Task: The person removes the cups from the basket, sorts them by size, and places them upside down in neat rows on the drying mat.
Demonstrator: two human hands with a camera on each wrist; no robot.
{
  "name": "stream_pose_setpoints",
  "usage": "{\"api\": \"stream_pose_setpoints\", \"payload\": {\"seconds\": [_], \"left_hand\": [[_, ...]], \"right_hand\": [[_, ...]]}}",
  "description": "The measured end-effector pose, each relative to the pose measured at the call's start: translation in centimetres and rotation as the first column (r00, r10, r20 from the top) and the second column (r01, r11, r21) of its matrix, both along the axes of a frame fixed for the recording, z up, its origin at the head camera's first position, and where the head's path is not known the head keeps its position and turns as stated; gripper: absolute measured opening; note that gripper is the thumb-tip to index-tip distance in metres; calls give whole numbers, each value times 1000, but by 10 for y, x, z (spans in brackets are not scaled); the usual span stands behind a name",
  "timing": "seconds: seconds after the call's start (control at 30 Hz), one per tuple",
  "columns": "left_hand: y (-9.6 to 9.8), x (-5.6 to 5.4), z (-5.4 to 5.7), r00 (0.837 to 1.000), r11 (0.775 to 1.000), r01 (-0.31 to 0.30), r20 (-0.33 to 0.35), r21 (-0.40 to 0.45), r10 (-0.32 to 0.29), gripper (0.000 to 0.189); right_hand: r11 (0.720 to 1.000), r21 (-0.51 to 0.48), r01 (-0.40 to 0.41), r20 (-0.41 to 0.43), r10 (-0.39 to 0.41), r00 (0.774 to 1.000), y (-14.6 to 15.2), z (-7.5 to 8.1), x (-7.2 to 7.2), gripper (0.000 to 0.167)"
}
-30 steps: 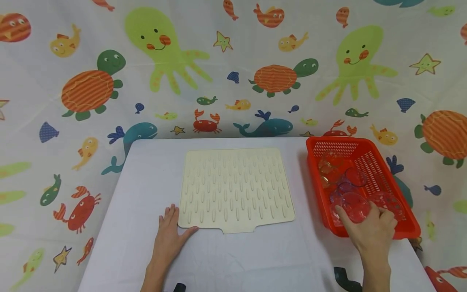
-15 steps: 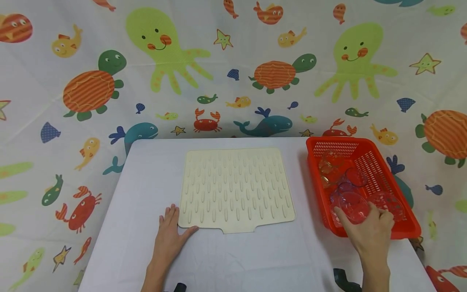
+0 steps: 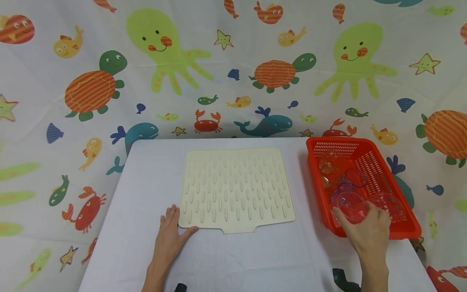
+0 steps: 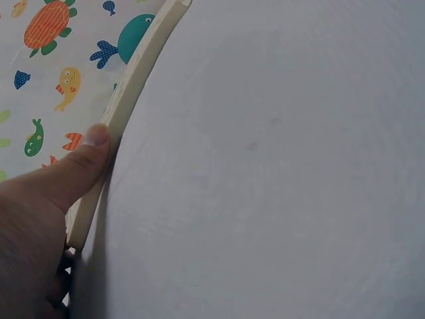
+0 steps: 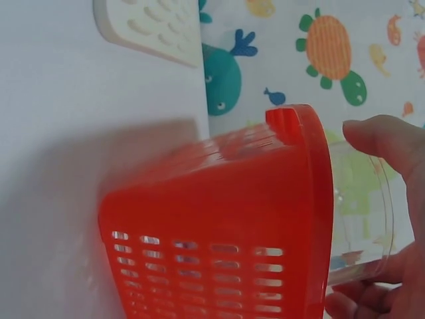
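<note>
My right hand (image 3: 368, 233) holds a clear cup (image 3: 353, 206) by its sides, thumb on one side and fingers on the other, at the near end of the red basket (image 3: 408, 233). In the right wrist view, the clear cup (image 5: 358, 199) stands partly above the basket's rim. Other clear items lie in the basket, among them one with a purplish tint (image 3: 346, 187). My left hand (image 3: 168, 239) rests with straight fingers at the near left corner of a cream ridged drying board (image 3: 237, 186). Its thumb touches the board's edge in the left wrist view.
A white cloth (image 3: 248, 259) covers the table. Behind it hangs a curtain (image 3: 226, 113) printed with sea animals. Dark strap-like pieces (image 3: 344, 280) show near both wrists. The basket stands at the table's right side, to the right of the board.
My right hand has shifted slightly left with the cup in its grip. The left hand and the board look unchanged.
</note>
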State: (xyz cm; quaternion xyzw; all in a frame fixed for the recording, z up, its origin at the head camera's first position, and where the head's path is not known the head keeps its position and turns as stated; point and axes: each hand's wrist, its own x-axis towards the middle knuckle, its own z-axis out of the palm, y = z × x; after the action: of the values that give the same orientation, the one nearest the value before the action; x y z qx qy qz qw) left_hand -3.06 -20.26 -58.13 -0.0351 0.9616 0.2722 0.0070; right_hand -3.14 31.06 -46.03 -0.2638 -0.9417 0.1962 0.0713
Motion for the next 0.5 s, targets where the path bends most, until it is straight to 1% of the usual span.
{"api": "stream_pose_setpoints", "payload": {"seconds": [0.23, 0.5], "left_hand": [[0, -1, 0, 1000, 1000, 2, 9, 0, -2, 108], [1, -1, 3, 1000, 1000, -1, 20, 0, 1, 107]], "right_hand": [[998, -42, 39, 2, -39, 999, -2, 0, -1, 102], [998, -45, 43, -3, -43, 999, -4, 0, -3, 101]]}}
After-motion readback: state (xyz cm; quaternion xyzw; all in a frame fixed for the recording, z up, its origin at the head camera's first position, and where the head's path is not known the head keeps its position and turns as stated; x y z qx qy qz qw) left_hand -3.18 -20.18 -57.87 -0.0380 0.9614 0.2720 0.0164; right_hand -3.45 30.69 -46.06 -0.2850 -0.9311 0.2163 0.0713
